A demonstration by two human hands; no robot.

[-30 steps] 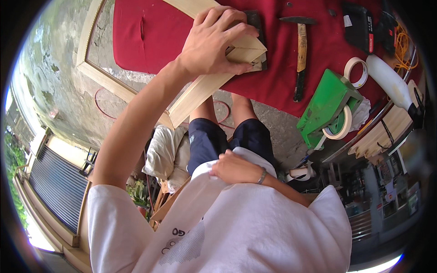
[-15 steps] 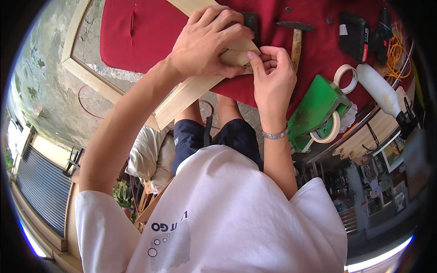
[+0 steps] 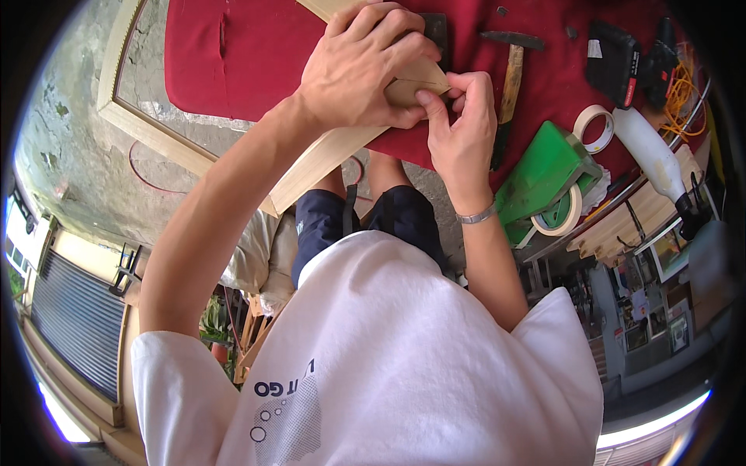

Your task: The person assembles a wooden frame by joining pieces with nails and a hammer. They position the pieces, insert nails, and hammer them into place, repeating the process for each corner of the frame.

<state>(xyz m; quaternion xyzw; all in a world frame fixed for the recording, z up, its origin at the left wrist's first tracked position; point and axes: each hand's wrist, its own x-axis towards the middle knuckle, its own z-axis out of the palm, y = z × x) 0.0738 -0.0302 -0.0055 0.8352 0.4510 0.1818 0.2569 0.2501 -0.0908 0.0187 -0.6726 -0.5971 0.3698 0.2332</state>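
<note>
A pale wooden frame [image 3: 322,167] reaches across the bench edge, its mitred corner [image 3: 420,81] pointing right. Over that corner lies my left hand [image 3: 353,70], its fingers wrapped round the wood and the thumb on the near side. At the corner's tip is my right hand [image 3: 465,136], thumb and forefinger pinched close to the joint. Whatever sits between those fingertips is hidden or too small to make out. A dark metal block [image 3: 437,39] shows just behind the corner.
Red cloth [image 3: 249,66] covers the bench. To the right lie a hammer [image 3: 510,85], a green tape dispenser [image 3: 548,167], a masking tape roll [image 3: 580,126], a white bottle [image 3: 643,144], a black case [image 3: 612,62] and an orange cord [image 3: 684,97].
My right hand has shifted slightly left and up at the corner's tip, its fingers still pinched. My left hand keeps its hold on the frame. The whole view has shifted a little.
</note>
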